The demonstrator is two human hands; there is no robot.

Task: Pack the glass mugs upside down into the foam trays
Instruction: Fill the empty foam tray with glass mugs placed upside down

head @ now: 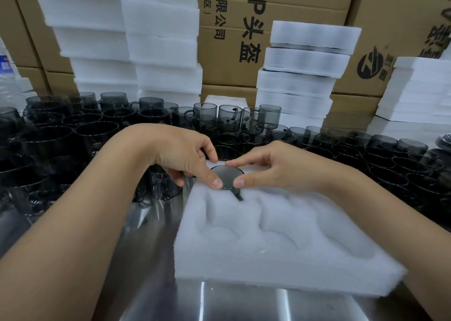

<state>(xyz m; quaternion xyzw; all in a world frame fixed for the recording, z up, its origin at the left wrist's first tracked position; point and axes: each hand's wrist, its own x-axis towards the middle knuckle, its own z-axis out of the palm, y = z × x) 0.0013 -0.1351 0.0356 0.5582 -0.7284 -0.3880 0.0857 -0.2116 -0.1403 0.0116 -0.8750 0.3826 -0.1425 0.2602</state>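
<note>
Look straight past your fingers [214,180] to the middle box [231,77] at the back. Its black print is turned on its side and runs top to bottom. The smaller line reads "有限公司", with its start cut off at the top edge, and "(西区)" stands just left of it. To the right, in large type, you can read a dash, "P" and "头盔".

Beyond your fingers and off to the right, the right box [390,16] carries a round black logo [371,66]. The characters beside it are partly hidden and unreadable.

Far left of your fingers, a bottle [9,89] has a blue label [5,64], too blurred to read.
</note>
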